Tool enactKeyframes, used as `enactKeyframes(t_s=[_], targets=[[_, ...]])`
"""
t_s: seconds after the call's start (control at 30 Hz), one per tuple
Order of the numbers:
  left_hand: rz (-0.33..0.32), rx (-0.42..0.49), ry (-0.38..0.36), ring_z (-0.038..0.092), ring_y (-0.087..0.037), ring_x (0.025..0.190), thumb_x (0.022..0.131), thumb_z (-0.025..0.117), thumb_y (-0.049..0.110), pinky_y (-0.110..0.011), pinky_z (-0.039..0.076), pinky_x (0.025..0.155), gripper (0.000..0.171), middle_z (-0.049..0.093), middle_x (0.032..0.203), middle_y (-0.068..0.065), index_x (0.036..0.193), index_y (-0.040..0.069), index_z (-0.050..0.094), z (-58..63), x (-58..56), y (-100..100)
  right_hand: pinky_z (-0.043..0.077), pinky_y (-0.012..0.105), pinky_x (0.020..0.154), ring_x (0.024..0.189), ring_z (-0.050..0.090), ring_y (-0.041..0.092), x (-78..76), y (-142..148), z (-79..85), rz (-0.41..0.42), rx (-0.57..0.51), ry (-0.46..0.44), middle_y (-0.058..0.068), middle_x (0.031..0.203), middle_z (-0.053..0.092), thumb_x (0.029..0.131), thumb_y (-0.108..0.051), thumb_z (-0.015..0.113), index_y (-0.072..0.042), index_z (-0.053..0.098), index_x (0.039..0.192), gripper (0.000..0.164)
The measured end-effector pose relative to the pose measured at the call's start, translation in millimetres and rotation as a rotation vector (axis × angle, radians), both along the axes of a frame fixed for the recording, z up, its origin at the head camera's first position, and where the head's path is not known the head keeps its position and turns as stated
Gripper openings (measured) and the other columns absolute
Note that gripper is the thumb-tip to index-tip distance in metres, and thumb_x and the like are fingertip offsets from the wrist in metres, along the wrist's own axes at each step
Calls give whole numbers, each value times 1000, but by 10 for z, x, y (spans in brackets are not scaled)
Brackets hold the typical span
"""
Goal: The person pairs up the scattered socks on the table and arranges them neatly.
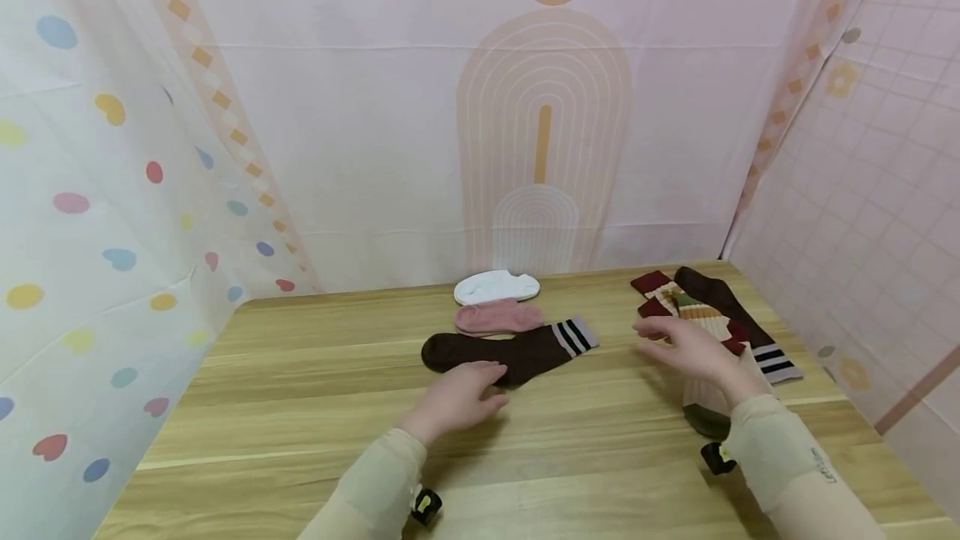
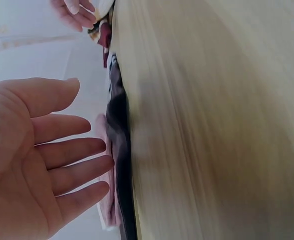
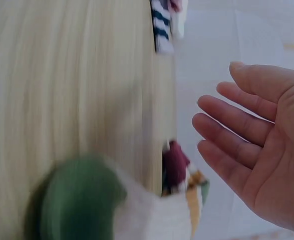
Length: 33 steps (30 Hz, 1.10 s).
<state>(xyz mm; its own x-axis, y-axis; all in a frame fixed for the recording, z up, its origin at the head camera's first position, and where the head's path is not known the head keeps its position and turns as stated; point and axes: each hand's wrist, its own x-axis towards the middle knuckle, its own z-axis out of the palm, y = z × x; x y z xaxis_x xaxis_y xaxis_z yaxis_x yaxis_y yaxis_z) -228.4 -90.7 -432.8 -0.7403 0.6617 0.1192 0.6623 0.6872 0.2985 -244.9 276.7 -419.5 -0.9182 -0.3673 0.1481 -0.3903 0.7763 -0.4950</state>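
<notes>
A dark brown sock (image 1: 480,348) with a striped cuff lies across the middle of the table. My left hand (image 1: 459,398) hovers at its near edge, fingers extended and palm bare in the left wrist view. Behind that sock lie a pink low-cut sock (image 1: 498,317) and a white low-cut sock (image 1: 491,287). On the right, my right hand (image 1: 693,354) hangs over a pile of socks, its fingers loosely extended and holding nothing. The pile has a patterned sock (image 1: 705,315) with maroon ends, another dark brown sock (image 1: 716,294) and a cream sock with a green toe (image 1: 705,421).
The wooden table (image 1: 300,407) meets a patterned cloth backdrop (image 1: 360,148) at its back edge. More cloth hangs on the left (image 1: 82,273) and right (image 1: 900,190). A small black wrist camera (image 1: 426,507) is strapped at each sleeve.
</notes>
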Motion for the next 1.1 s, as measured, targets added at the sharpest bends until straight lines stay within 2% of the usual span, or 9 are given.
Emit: enactKeyframes(t_s=[0.13,0.37,0.53,0.67,0.83,1.0,1.1], targets=[[-15,-9,9,52,-26,115,89,61,27,-37,40,97,45,57,123,-14,123,-2,56,-13,18,78,44,50,86,104,56,33,85,176,35,-48,-13,-3,14,113,61,92,-28,58,-1,58,121,39],[-35,-1,-3,53,-24,114,90,60,28,-34,39,97,45,58,122,-12,124,-1,56,-45,51,203,45,50,82,100,56,35,175,462,70,-111,-8,-9,18,111,61,92,-20,58,3,56,122,38],[-45,13,-12,53,-21,113,89,61,28,-32,40,97,45,59,122,-9,124,1,56,-37,91,311,46,51,80,97,57,37,220,647,60,-162,-8,-17,22,109,60,93,-20,57,7,54,122,40],[-66,17,1,55,-19,110,89,60,29,-30,41,95,42,61,118,-7,122,2,58,-48,119,394,46,52,77,96,56,41,290,790,50,-177,1,-19,27,109,58,92,-16,58,10,54,119,38],[-82,5,7,57,-17,106,89,61,28,-28,42,93,39,62,114,-5,119,3,59,-68,151,464,46,54,75,95,55,45,350,993,28,-170,58,27,31,112,55,89,-10,60,11,55,116,35],[-107,5,23,59,-11,93,88,62,27,-26,46,83,28,63,100,1,108,7,62,-84,187,552,45,55,75,97,53,47,381,1177,-9,-195,112,16,34,114,53,87,-8,60,12,55,116,36],[-131,-1,46,58,-10,92,87,63,27,-24,45,82,26,62,99,2,106,8,62,-83,210,619,46,53,72,93,54,47,388,1259,-37,-175,143,24,35,109,54,83,-4,61,14,55,112,35]])
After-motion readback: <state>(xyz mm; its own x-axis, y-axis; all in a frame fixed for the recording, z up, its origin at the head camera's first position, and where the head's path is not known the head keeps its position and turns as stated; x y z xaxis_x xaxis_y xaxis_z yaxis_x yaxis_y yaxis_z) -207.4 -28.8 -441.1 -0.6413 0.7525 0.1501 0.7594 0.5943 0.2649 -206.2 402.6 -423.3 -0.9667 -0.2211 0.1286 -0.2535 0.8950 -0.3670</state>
